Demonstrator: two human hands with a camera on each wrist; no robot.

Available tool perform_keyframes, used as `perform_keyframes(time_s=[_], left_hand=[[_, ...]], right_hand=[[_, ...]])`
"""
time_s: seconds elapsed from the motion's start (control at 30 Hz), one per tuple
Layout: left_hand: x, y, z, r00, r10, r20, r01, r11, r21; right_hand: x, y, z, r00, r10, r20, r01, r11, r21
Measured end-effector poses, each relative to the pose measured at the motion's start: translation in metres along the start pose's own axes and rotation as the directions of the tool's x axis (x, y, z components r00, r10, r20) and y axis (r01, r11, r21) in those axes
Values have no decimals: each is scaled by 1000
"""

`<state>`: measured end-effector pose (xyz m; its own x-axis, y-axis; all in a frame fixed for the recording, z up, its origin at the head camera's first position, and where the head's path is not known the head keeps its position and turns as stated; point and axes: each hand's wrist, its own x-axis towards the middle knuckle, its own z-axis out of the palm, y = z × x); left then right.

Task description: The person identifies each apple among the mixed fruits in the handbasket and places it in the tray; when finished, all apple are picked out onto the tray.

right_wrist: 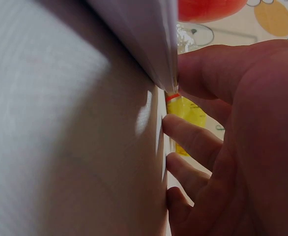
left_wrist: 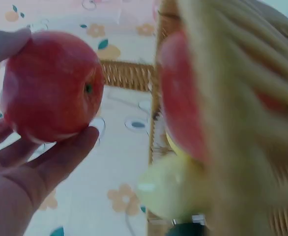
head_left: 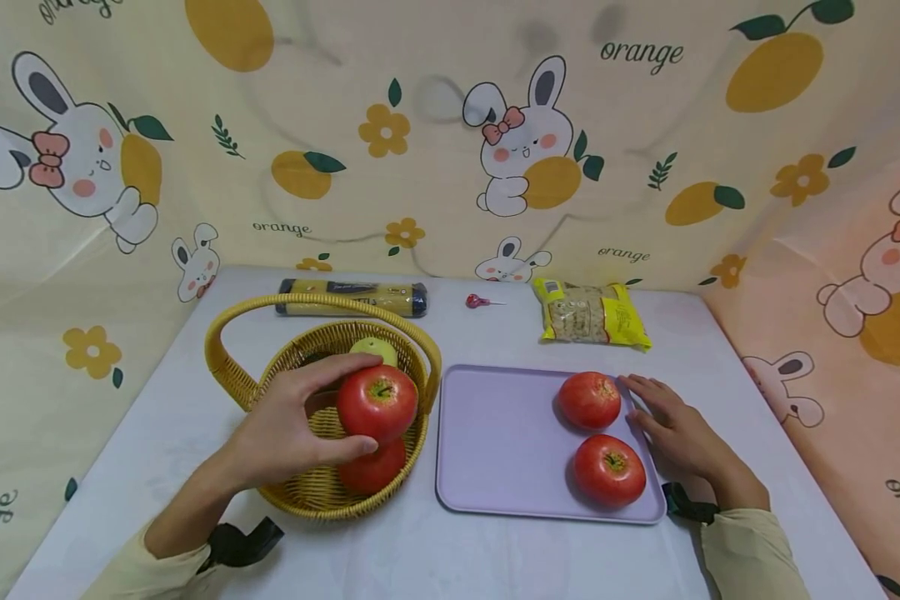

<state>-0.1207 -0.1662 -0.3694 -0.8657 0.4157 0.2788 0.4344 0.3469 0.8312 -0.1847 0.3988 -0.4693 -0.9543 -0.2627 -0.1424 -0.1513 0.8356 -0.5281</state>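
Apple (head_left: pixel 377 404) held above basket (head_left: pixel 315 500) by curved left fingers (head_left: pixel 337 367).

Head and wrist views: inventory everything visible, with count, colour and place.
Table: 1, white, underneath
Basket: 1, tan, table's left
Tray: 1, lilac, right of basket
Held apple: 1, red, above basket
Basket apple: at least 1, red, inside
Tray apples: 2, red, right side
Pale fruit: at least 1, yellow-green, in basket
Package: 1, yellow with dark ends, behind basket
Pointed item: 1, red, table's back
Packet: 1, yellow and clear, behind tray
Backdrop: 1, cream, around table
Left hand: 1, bare, gripping held apple
Right hand: 1, bare, at tray's right edge
Sleeves: 2, beige, bottom edge
Wristbands: 2, black, beside sleeves
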Motion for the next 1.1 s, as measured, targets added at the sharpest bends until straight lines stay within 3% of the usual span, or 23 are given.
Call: perform_keyframes(time_s=[0.2,0.4,0.57,0.77,0.93,1.1], left_hand=[[9,14,15,994,50,101,-43,997,-68],[22,19,39,979,115,170,-89,984,-153],[35,20,64,968,158,196,-121,974,-191],[48,30,90,964,134,230,-78,969,-236],[56,37,108,957,152,246,-90,964,-249],[60,45,128,965,149,215,-83,953,-290]], right_hand=[[0,0,1,1000,-1,-2,1,1000,-1],[0,0,1,1000,6,3,-6,1000,-3],[1,0,1,1000,13,9,-13,1000,0],[1,-1,-1,1000,3,8,-3,1000,7],[1,-1,-1,1000,8,9,-8,1000,9],[1,0,0,1000,17,13,-17,1000,13]])
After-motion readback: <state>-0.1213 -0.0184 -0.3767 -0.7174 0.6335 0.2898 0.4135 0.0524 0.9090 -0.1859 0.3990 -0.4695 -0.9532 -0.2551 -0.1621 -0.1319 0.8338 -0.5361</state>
